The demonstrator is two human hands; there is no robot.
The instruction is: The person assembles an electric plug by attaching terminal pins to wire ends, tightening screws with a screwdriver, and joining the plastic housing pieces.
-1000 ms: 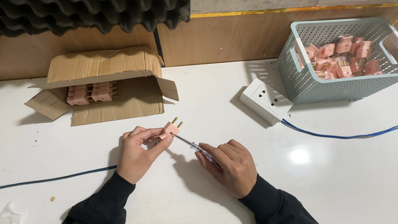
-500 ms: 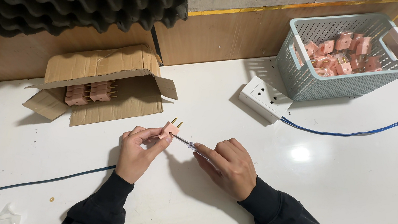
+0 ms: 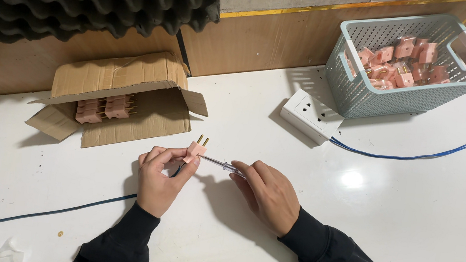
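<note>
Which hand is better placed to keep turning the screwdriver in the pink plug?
Right. The right hand already grips the screwdriver, its tip at the pink plug, which the left hand holds.

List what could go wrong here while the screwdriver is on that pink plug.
1. The left hand pinches the small pink plug in mid-air, unsupported; the screwdriver in the right hand might slip toward the fingers.
2. A loosened screw, if there is one, could drop and roll across the white table.
3. The dark cable trails to the table's edge and might snag.
</note>
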